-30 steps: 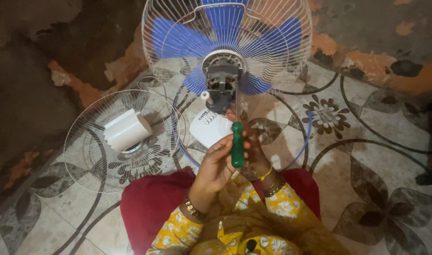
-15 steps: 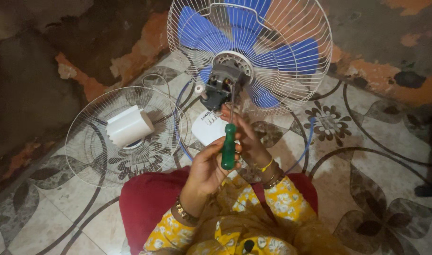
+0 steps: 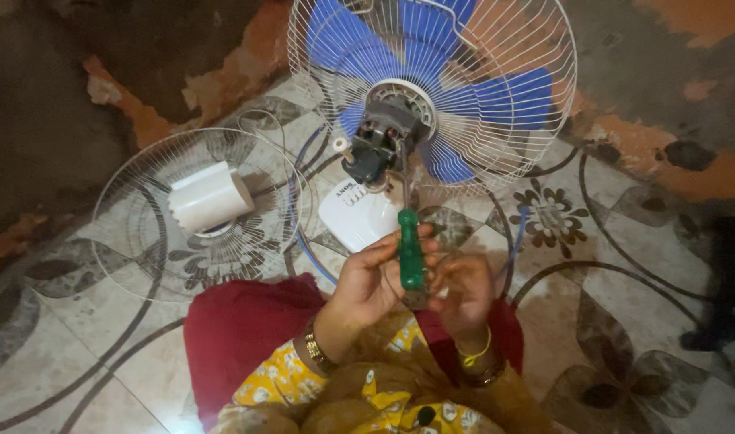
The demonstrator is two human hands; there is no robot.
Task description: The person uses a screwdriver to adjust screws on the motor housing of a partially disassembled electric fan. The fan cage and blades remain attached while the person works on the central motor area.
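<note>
Your left hand (image 3: 367, 285) and right hand (image 3: 461, 293) both grip the green-handled screwdriver (image 3: 410, 255); its shaft could slip off the exposed grey fan motor (image 3: 381, 145).

Loose grille: round white wire guard (image 3: 154, 241) flat on the floor, left.
On it: white ribbed plastic cover (image 3: 209, 198).
Floor: flower-patterned tiles (image 3: 625, 265).

Screwdriver (image 3: 410, 255) handle glossy green plastic; fan guard (image 3: 496, 96) thin metal wire.
</note>
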